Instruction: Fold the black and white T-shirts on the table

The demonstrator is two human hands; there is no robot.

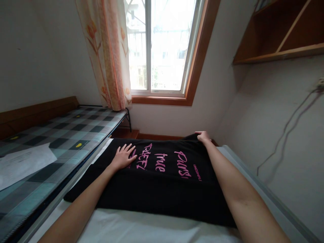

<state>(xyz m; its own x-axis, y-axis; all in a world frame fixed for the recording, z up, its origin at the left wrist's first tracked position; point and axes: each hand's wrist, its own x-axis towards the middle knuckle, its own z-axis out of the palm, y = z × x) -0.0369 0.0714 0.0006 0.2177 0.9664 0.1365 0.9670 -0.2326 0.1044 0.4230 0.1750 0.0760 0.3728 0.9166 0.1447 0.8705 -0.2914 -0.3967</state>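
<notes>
A black T-shirt (167, 189) with pink lettering lies spread sideways over a white-covered surface (141, 224). Its near side is folded over, cutting across some of the letters. My left hand (124, 157) rests flat on the shirt's left part, fingers spread, beside the print. At the far right corner, my right hand (203, 136) pinches the shirt's edge and raises it slightly. The fabric just left of that pinch is lifted into a small ridge.
On the left is a bed with a checked mattress (98, 118), a paper sheet (27, 162) on it. Ahead are a window (164, 47) and a floral curtain (108, 50). A wooden shelf (280, 55) hangs at upper right; a cable (286, 130) runs down the right wall.
</notes>
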